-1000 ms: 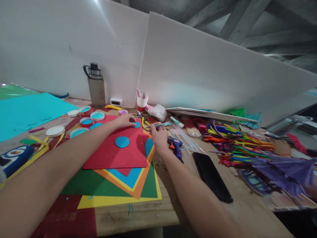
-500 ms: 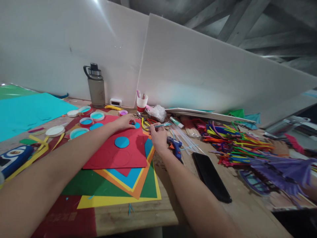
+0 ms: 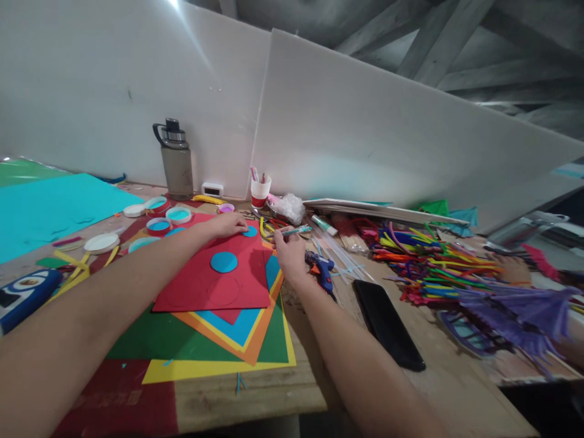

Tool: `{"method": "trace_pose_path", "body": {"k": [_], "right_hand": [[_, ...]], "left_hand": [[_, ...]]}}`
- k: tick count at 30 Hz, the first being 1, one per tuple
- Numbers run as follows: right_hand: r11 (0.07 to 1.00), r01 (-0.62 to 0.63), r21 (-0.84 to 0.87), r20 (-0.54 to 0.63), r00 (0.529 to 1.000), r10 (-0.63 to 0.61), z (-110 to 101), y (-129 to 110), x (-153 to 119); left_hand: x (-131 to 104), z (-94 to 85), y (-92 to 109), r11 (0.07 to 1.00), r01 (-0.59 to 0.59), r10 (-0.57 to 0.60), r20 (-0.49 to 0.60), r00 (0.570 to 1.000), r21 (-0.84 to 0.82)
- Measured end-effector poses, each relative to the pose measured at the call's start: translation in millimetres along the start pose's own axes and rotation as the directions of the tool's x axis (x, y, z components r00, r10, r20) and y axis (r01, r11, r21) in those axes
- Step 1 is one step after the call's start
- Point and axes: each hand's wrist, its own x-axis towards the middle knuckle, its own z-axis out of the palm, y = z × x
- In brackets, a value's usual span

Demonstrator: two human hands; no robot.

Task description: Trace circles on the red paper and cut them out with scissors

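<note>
My left hand [image 3: 229, 225] reaches to the far right corner of a red sheet [image 3: 249, 286], its fingers closed at the left edge of a small blue paper circle [image 3: 250, 232]. A larger blue paper circle [image 3: 224, 262] lies nearer on the same sheet, above faint drawn circle outlines. Beside the sheet's right edge, my right hand [image 3: 291, 250] is closed around a slim, pale-blue patterned pen [image 3: 298, 230], tip pointing left. A blue hot glue gun [image 3: 325, 271] lies just right of that hand. Below the red sheet are stacked coloured sheets [image 3: 201, 340].
Rings with blue inside [image 3: 179, 215] and a white lid [image 3: 101, 243] sit at left. A water bottle [image 3: 177, 164] and a cup of pens [image 3: 260, 191] stand behind. Rightward lie a black phone [image 3: 387, 325], pipe cleaners [image 3: 447, 261] and a purple winged craft [image 3: 515, 316].
The left hand has shifted slightly, its fingers now lower at the small circle's edge. The right hand stays nearly in place, still holding the pen.
</note>
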Motion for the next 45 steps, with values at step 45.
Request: {"method": "trace_pose_path", "body": {"k": [45], "right_hand": [[0.999, -0.014, -0.033, 0.026, 1.0, 0.015, 5.5, -3.4, -2.2]], "left_hand": [[1.7, 1.8, -4.4, 1.0, 0.017, -0.018, -0.037, 0.999, -0.012]]}}
